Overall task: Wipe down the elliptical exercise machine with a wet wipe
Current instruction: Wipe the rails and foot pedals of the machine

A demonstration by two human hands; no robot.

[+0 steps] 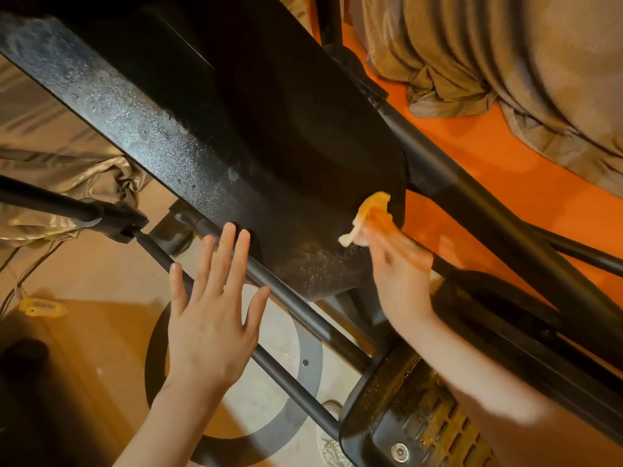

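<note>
The elliptical's black speckled housing [209,143] runs diagonally from the upper left to the centre. Its surface looks dusty with damp smears. My right hand [399,274] holds a crumpled wet wipe [369,217] against the housing's lower right corner. My left hand [212,311] hovers flat with fingers spread above a dark frame tube [293,308], fingertips near the housing's lower edge. A black foot pedal [414,423] with ribbed slots lies at the lower right, partly under my right forearm.
Gathered curtain fabric [505,62] hangs at the upper right over an orange floor [505,183]. More shiny fabric [67,183] bunches at the left beside a black rod [67,210]. A round grey ring [303,358] lies on the floor below my left hand.
</note>
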